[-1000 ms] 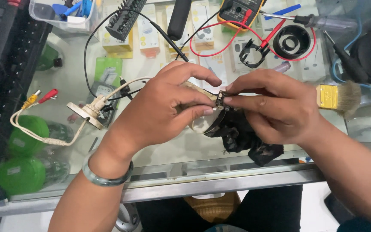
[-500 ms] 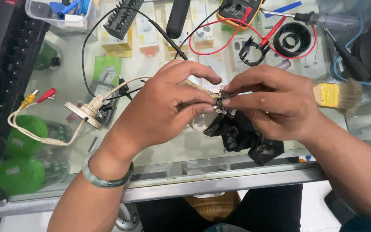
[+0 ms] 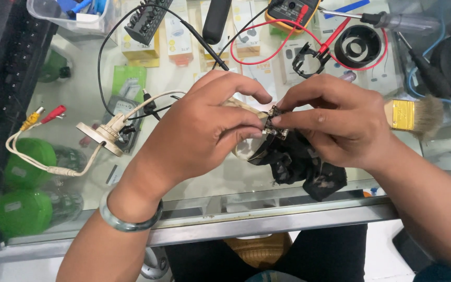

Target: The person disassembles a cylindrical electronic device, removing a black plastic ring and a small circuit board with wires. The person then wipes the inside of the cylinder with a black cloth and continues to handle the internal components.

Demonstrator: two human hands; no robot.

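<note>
A small circuit board (image 3: pixel 273 124) is pinched between the fingertips of the left hand (image 3: pixel 204 130) and right hand (image 3: pixel 335 122), just above a black cloth (image 3: pixel 304 167) on the glass bench (image 3: pixel 210 183). A brush (image 3: pixel 413 116) lies near the right hand.

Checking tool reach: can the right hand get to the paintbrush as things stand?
Probably yes, once it lets go. The right hand pinches a small circuit board together with the left hand. The paintbrush lies on the glass just beside it, with nothing between them.
</note>
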